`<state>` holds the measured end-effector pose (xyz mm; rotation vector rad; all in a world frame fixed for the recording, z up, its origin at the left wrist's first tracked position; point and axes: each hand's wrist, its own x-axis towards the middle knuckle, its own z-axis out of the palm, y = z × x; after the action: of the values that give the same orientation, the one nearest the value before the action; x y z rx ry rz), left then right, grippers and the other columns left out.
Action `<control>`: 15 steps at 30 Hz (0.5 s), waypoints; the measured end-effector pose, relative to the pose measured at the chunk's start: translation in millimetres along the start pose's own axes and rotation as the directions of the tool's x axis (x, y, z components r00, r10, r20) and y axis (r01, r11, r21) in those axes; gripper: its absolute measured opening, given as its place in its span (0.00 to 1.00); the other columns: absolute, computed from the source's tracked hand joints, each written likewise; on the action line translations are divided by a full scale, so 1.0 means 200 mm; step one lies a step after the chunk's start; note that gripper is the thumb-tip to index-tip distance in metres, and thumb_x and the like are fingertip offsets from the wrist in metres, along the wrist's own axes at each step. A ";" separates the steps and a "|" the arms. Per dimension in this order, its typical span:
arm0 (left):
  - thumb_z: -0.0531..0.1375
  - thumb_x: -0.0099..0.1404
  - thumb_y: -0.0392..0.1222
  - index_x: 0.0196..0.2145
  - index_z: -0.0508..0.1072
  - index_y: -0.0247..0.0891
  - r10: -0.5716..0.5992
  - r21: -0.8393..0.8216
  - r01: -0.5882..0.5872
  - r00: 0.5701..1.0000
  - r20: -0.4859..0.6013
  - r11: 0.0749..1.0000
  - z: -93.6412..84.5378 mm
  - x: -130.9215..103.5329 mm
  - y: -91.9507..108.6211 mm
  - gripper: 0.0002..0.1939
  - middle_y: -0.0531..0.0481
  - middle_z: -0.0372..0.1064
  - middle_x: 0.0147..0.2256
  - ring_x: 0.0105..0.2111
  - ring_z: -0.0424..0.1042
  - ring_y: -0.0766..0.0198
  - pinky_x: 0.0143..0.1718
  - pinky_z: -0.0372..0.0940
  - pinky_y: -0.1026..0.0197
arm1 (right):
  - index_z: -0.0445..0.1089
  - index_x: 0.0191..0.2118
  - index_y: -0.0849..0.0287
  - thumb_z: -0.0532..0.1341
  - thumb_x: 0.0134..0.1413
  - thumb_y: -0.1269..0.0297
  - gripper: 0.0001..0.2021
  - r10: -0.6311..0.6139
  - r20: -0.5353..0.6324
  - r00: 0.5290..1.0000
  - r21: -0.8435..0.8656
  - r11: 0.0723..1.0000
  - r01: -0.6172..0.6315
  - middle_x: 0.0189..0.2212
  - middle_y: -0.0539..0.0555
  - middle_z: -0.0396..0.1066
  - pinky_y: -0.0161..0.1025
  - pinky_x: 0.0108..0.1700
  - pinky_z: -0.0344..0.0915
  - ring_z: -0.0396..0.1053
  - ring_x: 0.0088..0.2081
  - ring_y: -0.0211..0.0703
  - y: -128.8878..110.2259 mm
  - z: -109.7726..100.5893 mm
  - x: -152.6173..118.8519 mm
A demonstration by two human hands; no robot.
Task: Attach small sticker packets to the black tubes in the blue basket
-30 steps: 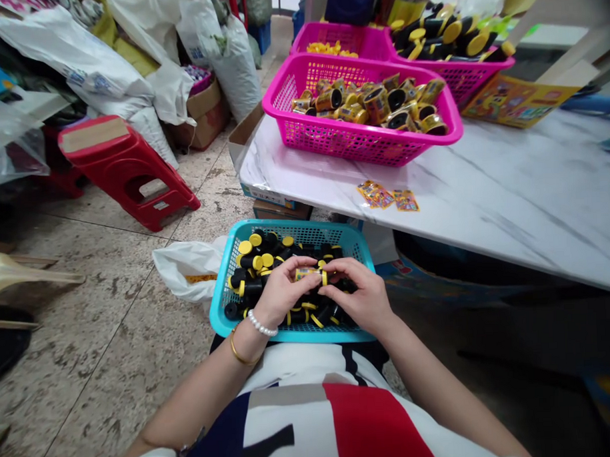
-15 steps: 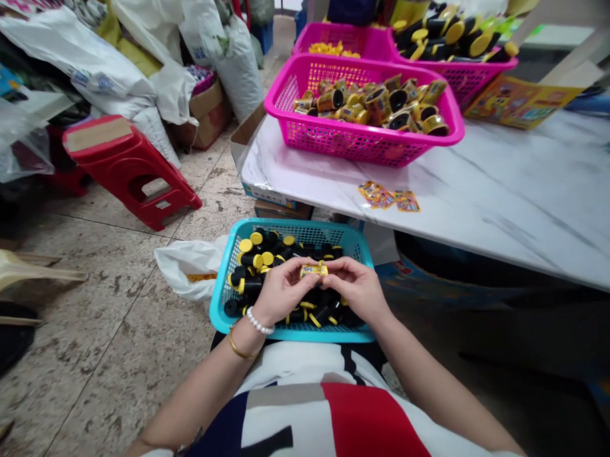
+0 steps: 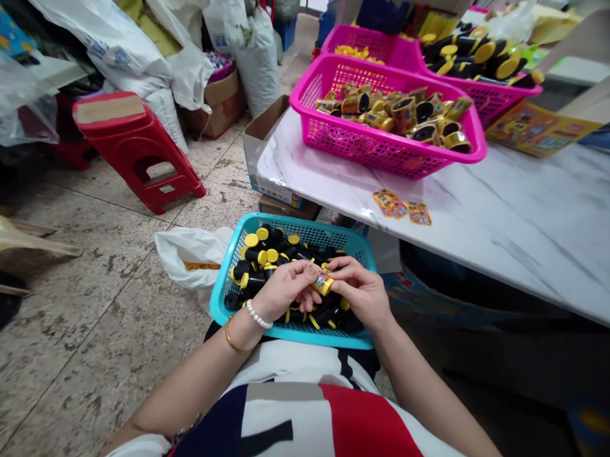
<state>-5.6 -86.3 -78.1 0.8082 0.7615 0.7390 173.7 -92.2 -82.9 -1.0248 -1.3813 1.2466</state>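
A small yellow labelled piece (image 3: 323, 282) is held between my two hands, above a turquoise basket (image 3: 226, 271) on my lap. My left hand (image 3: 287, 287), with a pearl bracelet at the wrist, pinches its left end between thumb and fingers. The fingers of my right hand (image 3: 360, 290) are closed on its right side. Black cylinders with yellow caps (image 3: 254, 281) fill the basket below. On the table, a pink basket (image 3: 377, 146) holds many yellow-wrapped black cylinders (image 3: 404, 114). Several printed stickers (image 3: 390, 204) lie near the table's front edge.
The white marbled table (image 3: 515, 228) reaches from the middle to the right. Behind are another pink basket (image 3: 505, 91) of capped cylinders and a printed yellow box (image 3: 541, 128). A red stool (image 3: 126, 145), white sacks (image 3: 262, 63) and a plastic bag (image 3: 190, 249) are at the left.
The yellow piece has turned from level to tilted, and my left fingers have shifted on it. The view has moved, so the table and baskets sit lower and further right.
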 end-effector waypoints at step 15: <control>0.59 0.58 0.60 0.34 0.67 0.35 -0.078 -0.086 0.074 0.996 -0.051 0.994 0.02 0.02 -0.03 0.22 0.51 0.68 0.17 0.11 0.64 0.69 0.11 0.55 0.71 | 0.71 0.48 0.47 0.65 0.50 0.68 0.18 -0.074 0.116 0.991 -0.387 0.915 0.113 0.46 0.55 0.69 0.41 0.37 0.74 0.72 0.42 0.47 -0.12 0.06 -0.04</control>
<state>1.4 -87.5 -82.9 0.6819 0.8004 0.7224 163.7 -104.8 -60.0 -1.1620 -1.7856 0.9787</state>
